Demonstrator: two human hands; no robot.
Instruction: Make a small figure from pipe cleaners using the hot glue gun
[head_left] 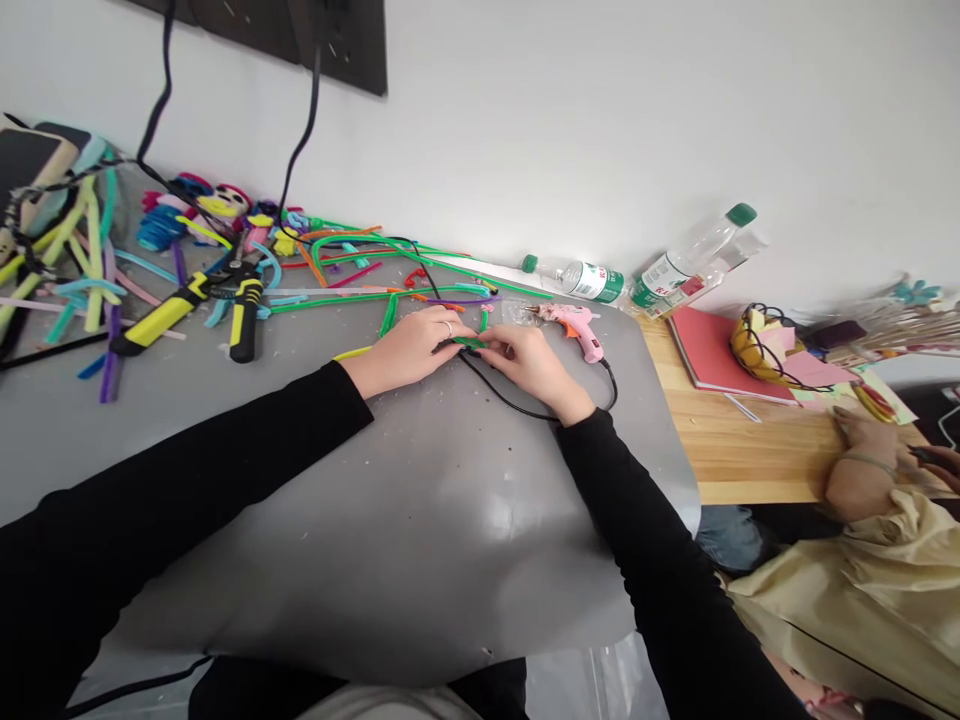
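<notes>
Between my two hands is a green pipe cleaner, low over the grey mat. My left hand has its fingers closed on the left part of it. A pinch of my right hand grips the other end. Another green piece pokes up behind my left hand, and a yellow pipe cleaner sticks out beside that wrist. Just right of my right hand lies a pink glue gun; its black cord curves under my hands. Fingers partly cover the pipe cleaner.
Yellow-black pliers, loose pipe cleaners and fuzzy figures lie at the left and back. Plastic bottles lie or lean by the wall. A wooden table adjoins at right, with a red book, a basket and another person's arm.
</notes>
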